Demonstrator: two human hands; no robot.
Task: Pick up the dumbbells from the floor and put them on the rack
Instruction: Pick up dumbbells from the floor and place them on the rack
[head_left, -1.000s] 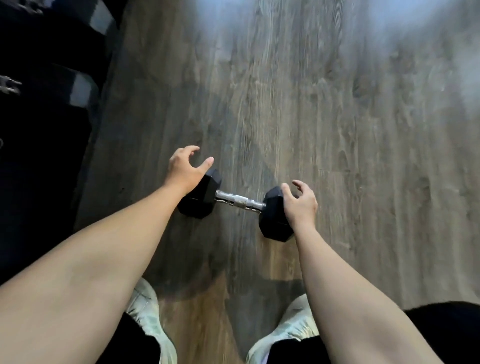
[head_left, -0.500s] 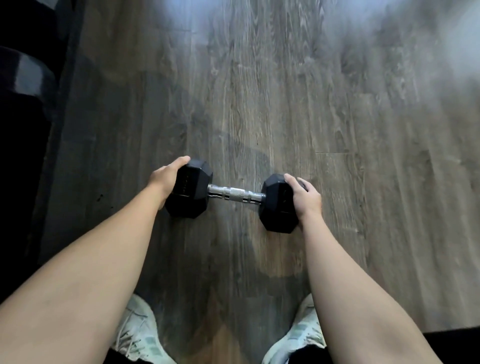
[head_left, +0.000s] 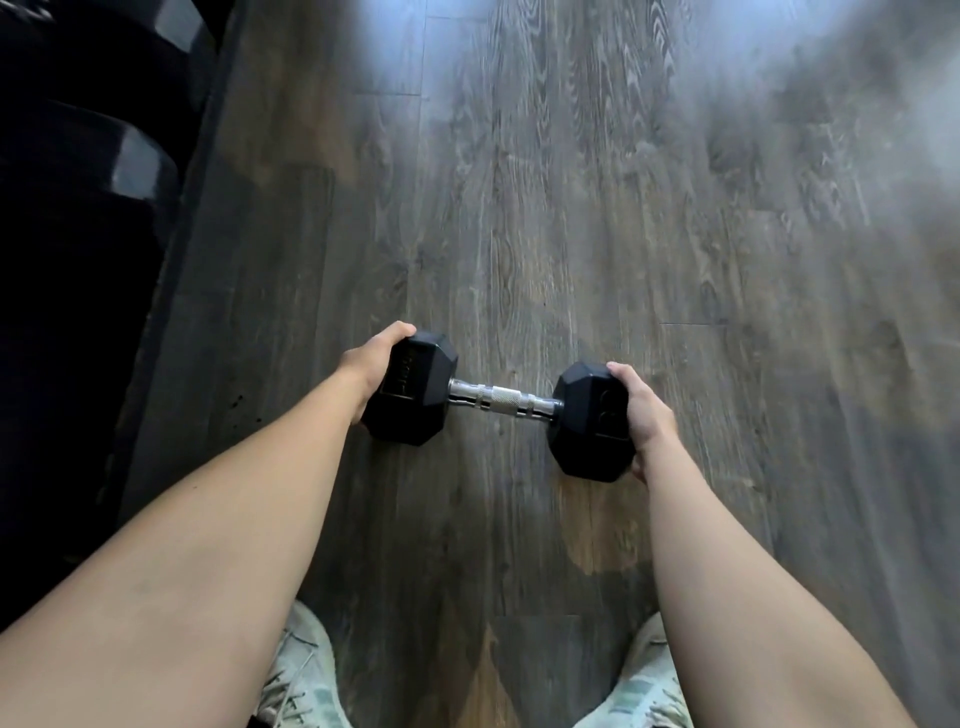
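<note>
Dumbbell (head_left: 498, 402), black hex-headed, lay on the wooden floor (head_left: 571, 208) ahead of the feet, long axis left-to-right, left hand (head_left: 371, 366) and right hand (head_left: 644, 415) each clasped over its nearer head.

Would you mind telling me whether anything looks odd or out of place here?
Only the grip: the left hand and right hand clasp the dumbbell by its end weights, leaving the metal handle bare.
</note>
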